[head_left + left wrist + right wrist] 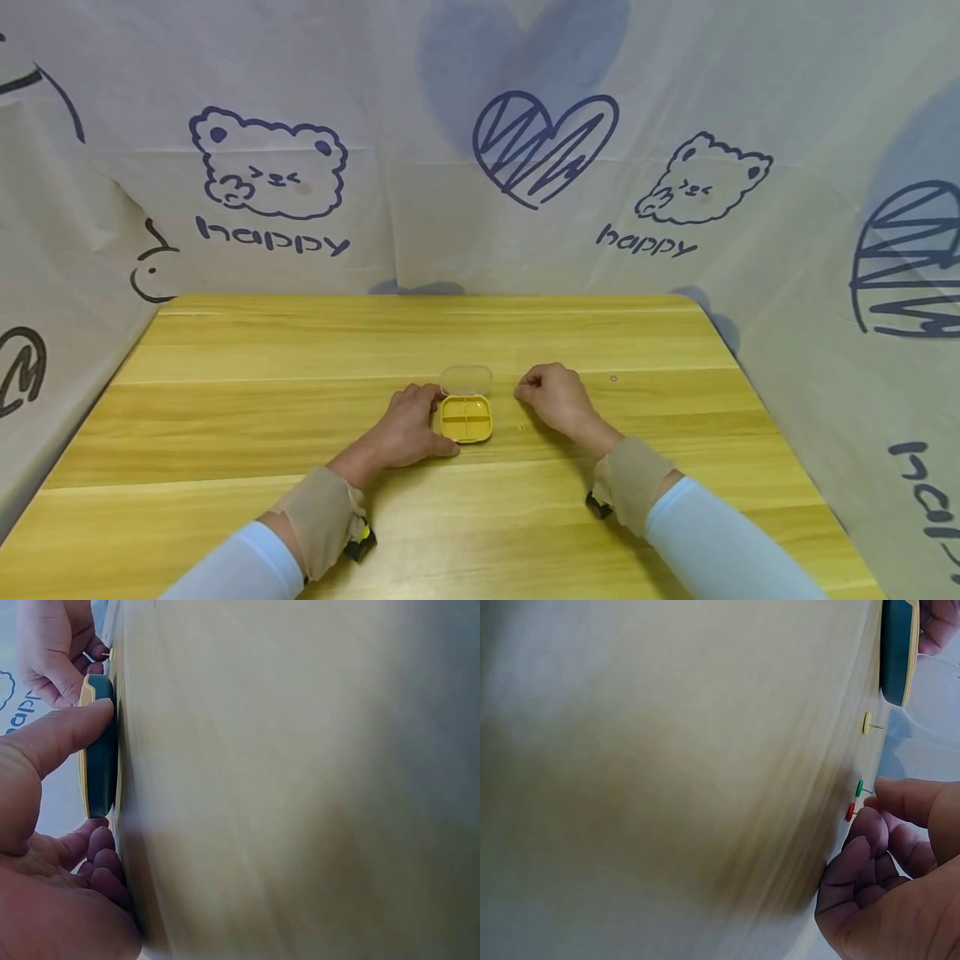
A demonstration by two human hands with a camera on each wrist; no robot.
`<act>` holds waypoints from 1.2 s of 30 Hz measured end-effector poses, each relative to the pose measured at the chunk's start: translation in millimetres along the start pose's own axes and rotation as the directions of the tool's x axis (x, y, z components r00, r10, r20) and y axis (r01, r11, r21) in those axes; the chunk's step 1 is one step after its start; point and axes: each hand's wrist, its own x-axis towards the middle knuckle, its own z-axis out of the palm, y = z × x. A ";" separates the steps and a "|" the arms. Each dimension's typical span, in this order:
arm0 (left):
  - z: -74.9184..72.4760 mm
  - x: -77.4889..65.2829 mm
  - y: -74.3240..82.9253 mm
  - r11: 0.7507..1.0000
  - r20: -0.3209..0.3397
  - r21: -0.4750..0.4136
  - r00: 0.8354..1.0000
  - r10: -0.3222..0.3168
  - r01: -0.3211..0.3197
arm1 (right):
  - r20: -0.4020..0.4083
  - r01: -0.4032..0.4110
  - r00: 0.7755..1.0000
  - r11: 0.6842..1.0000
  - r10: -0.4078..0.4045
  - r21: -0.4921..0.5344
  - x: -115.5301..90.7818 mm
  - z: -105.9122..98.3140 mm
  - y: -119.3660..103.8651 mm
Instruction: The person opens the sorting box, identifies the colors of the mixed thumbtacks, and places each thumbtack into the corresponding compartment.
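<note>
A small yellow pill box (467, 419) with several compartments lies on the table, its clear lid (467, 381) raised at the back. Its outer side (100, 750) looks dark green from the wrist. My left hand (408, 427) holds the box from the left, thumb on the near side and fingers behind. To the right of the box, my right hand (557, 398) is low over the table, fingers bent. Its thumb and fingertips are beside a green thumbtack (859, 787) and a red thumbtack (850, 812), points up; whether it pinches one is unclear. A yellow thumbtack (867, 723) stands nearer the box.
Farther right on the wooden table (300, 350) lies another tiny pale ring-like piece (613, 378). A white cloth (420, 192) with blue drawings hangs behind the table and along its sides.
</note>
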 end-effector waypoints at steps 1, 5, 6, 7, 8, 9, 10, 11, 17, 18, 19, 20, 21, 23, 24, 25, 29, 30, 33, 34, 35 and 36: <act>0.1 -0.1 0.2 1.000 -0.001 -0.003 1.000 -0.006 0.006 | 0.004 -0.003 1.000 1.000 0.003 0.005 -0.3 0.1 -0.5; 1.3 -0.6 0.4 1.000 0.003 0.000 1.000 -0.016 0.016 | -0.007 -0.013 1.000 0.999 0.014 0.035 -0.8 -3.0 2.1; 1.7 -0.5 0.6 1.000 0.005 0.000 1.000 -0.013 0.013 | -0.022 -0.017 1.000 0.999 0.018 0.037 -0.7 -5.7 4.9; 1.9 -0.7 1.1 1.000 0.007 0.002 1.000 -0.010 0.010 | -0.036 -0.021 0.999 0.999 0.023 0.042 -0.5 -9.6 8.8; 2.3 -0.6 1.4 1.000 0.009 0.002 1.000 -0.006 0.006 | -0.053 -0.031 0.998 0.998 0.034 0.049 -0.4 -14.8 13.8; 2.5 -0.7 1.7 1.000 0.012 0.003 1.000 -0.003 0.003 | -0.071 -0.045 0.996 0.998 0.049 0.049 -0.5 -21.3 19.1; 2.7 -0.7 1.9 1.000 0.012 0.006 1.000 0.000 0.000 | -0.089 -0.062 0.994 0.997 0.066 0.051 -0.5 -28.6 25.9; 2.8 -0.8 2.2 1.000 0.012 0.005 1.000 -0.001 0.000 | -0.105 -0.078 0.991 0.996 0.083 0.053 -0.5 -36.7 33.5; 1.9 -2.2 1.3 1.000 0.011 0.004 1.000 -0.012 0.012 | -0.202 -0.205 0.957 0.978 0.207 0.033 -4.6 -78.2 80.8; 1.7 -2.2 0.9 1.000 0.011 0.005 1.000 -0.012 0.012 | -0.210 -0.221 0.952 0.975 0.221 0.022 -5.7 -81.7 86.3; 1.4 -2.2 0.5 1.000 0.010 0.004 1.000 -0.013 0.013 | -0.209 -0.229 0.951 0.973 0.227 0.015 -7.0 -84.4 90.6; 1.1 -2.2 0.2 1.000 0.008 0.004 1.000 -0.013 0.013 | -0.201 -0.236 0.951 0.972 0.234 0.010 -8.1 -86.0 93.8; 1.0 -2.1 -0.3 1.000 0.007 0.006 1.000 -0.013 0.013 | -0.191 -0.236 0.954 0.972 0.231 0.000 -9.2 -86.5 96.4; 0.8 -2.0 -1.1 1.000 0.005 0.011 1.000 -0.013 0.013 | -0.173 -0.225 0.961 0.974 0.218 -0.026 -10.3 -85.3 99.3; 0.7 -1.9 -1.4 1.000 0.004 0.013 1.000 -0.012 0.012 | -0.167 -0.220 0.963 0.975 0.211 -0.040 -10.4 -84.0 100.1; 0.7 -1.8 -1.5 1.000 0.003 0.013 1.000 -0.011 0.011 | -0.164 -0.215 0.965 0.975 0.204 -0.052 -10.4 -82.6 100.6; 0.9 -1.4 -1.8 1.000 0.001 0.018 1.000 -0.004 0.004 | -0.170 -0.190 0.970 0.976 0.171 -0.106 -8.6 -77.1 102.4; 0.9 -1.4 -1.7 1.000 0.000 0.017 1.000 -0.004 0.004 | -0.174 -0.188 0.971 0.975 0.167 -0.115 -8.3 -76.4 102.4; 0.8 -1.5 -1.5 1.000 0.000 0.016 1.000 -0.005 0.005 | -0.170 -0.193 0.971 0.973 0.171 -0.125 -7.6 -75.5 102.8; 0.6 -1.6 -1.4 1.000 0.001 0.015 1.000 -0.007 0.007 | -0.166 -0.199 0.970 0.972 0.177 -0.125 -7.5 -75.4 102.7; 0.5 -1.7 -1.5 1.000 0.001 0.015 1.000 -0.008 0.008 | -0.160 -0.201 0.970 0.972 0.181 -0.124 -7.5 -75.5 102.6; 0.3 -1.8 -1.6 1.000 0.001 0.015 1.000 -0.009 0.009 | -0.158 -0.206 0.970 0.971 0.185 -0.124 -7.5 -75.8 102.2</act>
